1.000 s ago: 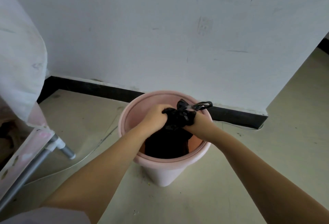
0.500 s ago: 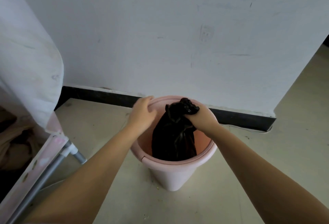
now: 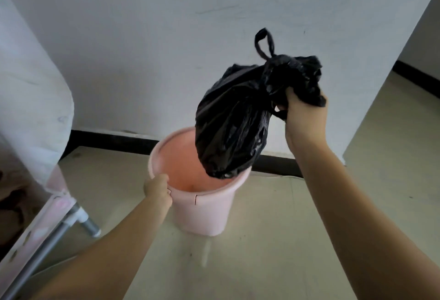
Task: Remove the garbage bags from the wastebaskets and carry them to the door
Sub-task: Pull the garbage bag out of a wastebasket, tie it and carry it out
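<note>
A black garbage bag (image 3: 234,118) hangs in the air above and to the right of a pink wastebasket (image 3: 202,206). My right hand (image 3: 302,118) grips the bag's gathered top, and one handle loop sticks up above the knot. The bag's bottom is just level with the basket's far rim. My left hand (image 3: 158,190) grips the basket's near left rim. The inside of the basket shows bare pink plastic.
The basket stands on a pale floor next to a white wall (image 3: 166,49) with a black skirting board. At the left are a pale hanging cloth (image 3: 31,99) and a pink frame on metal legs (image 3: 59,223). A passage opens at the right past the wall's corner (image 3: 392,133).
My right hand has lifted the bag up out of the basket and to the right. My left hand let go of the bag and took hold of the basket's rim.
</note>
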The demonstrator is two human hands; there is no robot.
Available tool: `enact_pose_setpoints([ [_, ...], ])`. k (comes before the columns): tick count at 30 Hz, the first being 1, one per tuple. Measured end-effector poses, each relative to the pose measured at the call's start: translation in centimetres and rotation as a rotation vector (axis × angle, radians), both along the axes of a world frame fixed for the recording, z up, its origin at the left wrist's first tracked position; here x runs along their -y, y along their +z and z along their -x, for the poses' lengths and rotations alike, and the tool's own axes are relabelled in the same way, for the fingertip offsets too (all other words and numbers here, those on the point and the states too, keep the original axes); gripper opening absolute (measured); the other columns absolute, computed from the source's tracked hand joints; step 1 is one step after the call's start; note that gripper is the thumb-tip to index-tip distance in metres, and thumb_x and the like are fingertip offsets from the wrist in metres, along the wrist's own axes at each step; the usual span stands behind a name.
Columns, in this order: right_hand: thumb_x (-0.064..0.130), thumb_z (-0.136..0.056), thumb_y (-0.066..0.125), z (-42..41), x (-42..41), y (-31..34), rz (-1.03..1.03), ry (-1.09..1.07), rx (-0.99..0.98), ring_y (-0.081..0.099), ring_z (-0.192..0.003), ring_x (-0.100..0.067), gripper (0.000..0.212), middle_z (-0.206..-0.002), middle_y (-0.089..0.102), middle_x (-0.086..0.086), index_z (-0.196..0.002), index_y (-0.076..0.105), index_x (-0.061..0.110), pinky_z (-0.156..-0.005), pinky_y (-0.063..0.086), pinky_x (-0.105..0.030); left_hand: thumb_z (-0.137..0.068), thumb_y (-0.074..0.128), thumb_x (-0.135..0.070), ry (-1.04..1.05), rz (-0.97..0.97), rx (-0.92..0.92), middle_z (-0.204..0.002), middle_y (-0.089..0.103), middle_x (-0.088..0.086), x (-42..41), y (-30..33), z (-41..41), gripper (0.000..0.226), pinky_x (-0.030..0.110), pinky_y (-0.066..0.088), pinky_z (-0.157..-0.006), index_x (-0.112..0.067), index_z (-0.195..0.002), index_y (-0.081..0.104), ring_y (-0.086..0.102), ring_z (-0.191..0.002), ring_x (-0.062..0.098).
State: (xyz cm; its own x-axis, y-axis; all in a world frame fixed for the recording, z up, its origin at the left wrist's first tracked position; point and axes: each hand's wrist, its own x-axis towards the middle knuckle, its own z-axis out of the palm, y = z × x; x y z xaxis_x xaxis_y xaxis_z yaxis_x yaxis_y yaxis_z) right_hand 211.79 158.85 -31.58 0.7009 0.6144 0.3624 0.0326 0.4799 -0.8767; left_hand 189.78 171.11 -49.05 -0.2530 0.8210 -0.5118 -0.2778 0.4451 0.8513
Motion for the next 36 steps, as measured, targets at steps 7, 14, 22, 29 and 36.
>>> enact_pose_setpoints([
  [7,0.009,-0.084,0.055,-3.1,2.4,-0.5,0.103,-0.113,0.12,0.059,-0.073,-0.008,0.024,-0.07,0.063,0.012,-0.07,0.06,0.027,-0.074,0.053,-0.03,-0.084,0.056,-0.002,0.237,-0.087,0.1,-0.135,0.051,0.017,0.0,0.1,-3.5,0.051,0.029,0.043,-0.099,-0.002,-0.134,0.043,0.053,-0.119,0.027],
  [14,0.01,-0.088,0.055,-4.1,1.4,-9.7,0.762,0.005,0.507,0.061,-0.084,-0.028,0.013,-0.089,0.068,-0.019,-0.088,0.064,0.001,-0.075,0.047,-0.041,-0.089,0.054,-0.032,0.071,-0.058,0.121,-0.135,0.052,0.008,0.8,-0.2,-4.2,0.052,0.04,0.04,-0.107,-0.011,-0.135,0.043,0.051,-0.122,0.025],
  [22,0.013,-0.091,0.052,-3.6,3.5,-17.0,1.033,0.494,0.611,0.059,-0.081,-0.022,0.016,-0.089,0.067,-0.014,-0.093,0.063,0.002,-0.074,0.047,-0.035,-0.091,0.042,-0.049,-0.279,0.028,0.19,-0.126,0.062,0.004,5.2,-0.3,-5.1,0.051,0.035,0.047,-0.089,-0.014,-0.126,0.056,0.059,-0.106,0.021],
  [29,0.013,-0.09,0.058,-4.8,6.6,-14.5,1.026,0.706,0.613,0.061,-0.098,-0.017,0.023,-0.106,0.065,-0.003,-0.113,0.06,0.011,-0.081,0.047,-0.02,-0.092,0.056,-0.031,-0.848,0.074,0.069,-0.129,0.057,-0.005,11.4,-0.6,-9.0,0.047,0.023,0.036,-0.097,-0.015,-0.135,0.046,0.053,-0.115,0.005],
  [36,0.019,-0.086,0.064,-5.7,9.8,-11.8,1.126,0.744,0.801,0.054,-0.107,-0.011,0.064,-0.123,0.053,0.006,-0.139,0.031,0.033,-0.079,0.042,-0.009,-0.092,0.052,-0.013,-1.116,-0.197,0.033,-0.076,0.066,0.003,10.2,0.7,-11.8,0.013,0.017,0.05,-0.056,-0.012,-0.091,0.065,0.066,-0.065,0.009],
])
